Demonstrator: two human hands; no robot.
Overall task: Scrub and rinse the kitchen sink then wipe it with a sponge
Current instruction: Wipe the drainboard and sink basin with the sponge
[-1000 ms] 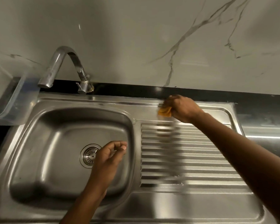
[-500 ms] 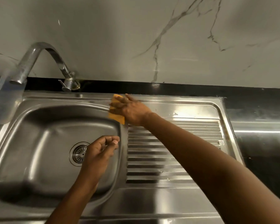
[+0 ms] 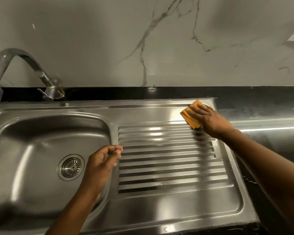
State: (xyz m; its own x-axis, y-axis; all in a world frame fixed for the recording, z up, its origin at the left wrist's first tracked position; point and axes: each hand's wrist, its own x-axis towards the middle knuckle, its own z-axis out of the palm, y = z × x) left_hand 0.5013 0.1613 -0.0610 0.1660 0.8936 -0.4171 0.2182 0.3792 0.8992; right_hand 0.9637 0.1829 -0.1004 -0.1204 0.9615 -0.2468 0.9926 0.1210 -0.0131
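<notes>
The stainless steel sink (image 3: 32, 133) has a basin on the left with a round drain (image 3: 71, 167) and a ribbed drainboard (image 3: 168, 158) on the right. My right hand (image 3: 210, 119) presses an orange sponge (image 3: 191, 116) flat onto the far right corner of the drainboard. My left hand (image 3: 102, 161) hovers over the basin's right edge, its fingers curled loosely with nothing in them.
A curved chrome tap (image 3: 24, 65) rises at the back left. A black counter strip (image 3: 176, 93) runs behind the sink below a marble wall (image 3: 143, 39). Dark countertop (image 3: 270, 133) lies to the right of the drainboard.
My right hand slid the sponge along the back of the sink, first left to the basin's corner, then right to the drainboard's far corner. My left hand stayed curled over the basin.
</notes>
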